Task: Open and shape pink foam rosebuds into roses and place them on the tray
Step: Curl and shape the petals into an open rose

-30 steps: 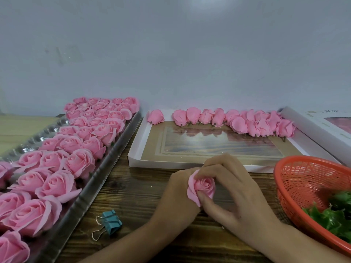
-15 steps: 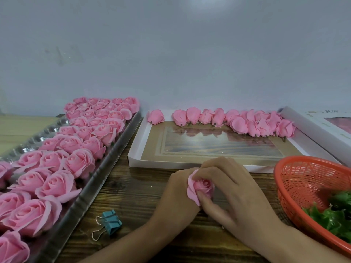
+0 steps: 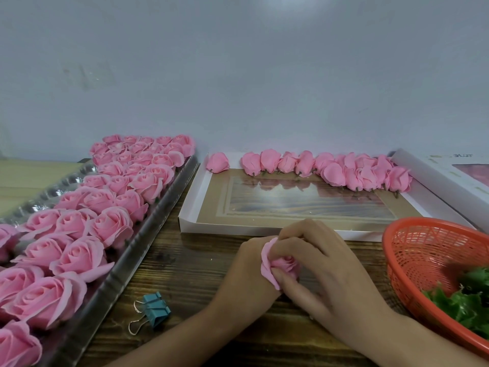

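A pink foam rosebud (image 3: 284, 264), partly opened, sits between both hands just above the wooden table. My left hand (image 3: 248, 268) holds it from the left, most of its fingers hidden behind the flower. My right hand (image 3: 322, 271) pinches its petals, index finger over the top and thumb underneath. A silver tray (image 3: 113, 287) on the left carries several rows of opened pink roses (image 3: 111, 223). A row of closed rosebuds (image 3: 330, 168) lies along the far edge of a white shallow box (image 3: 190, 207).
An orange mesh basket (image 3: 423, 250) with green leaves (image 3: 465, 300) stands at the right, close to my right forearm. A teal binder clip (image 3: 154, 309) lies on the table beside the tray. Another white box (image 3: 449, 181) is at the far right.
My right fingers have slid lower over the bud, covering more of its top and pressing the petals. The hands stay in the same spot.
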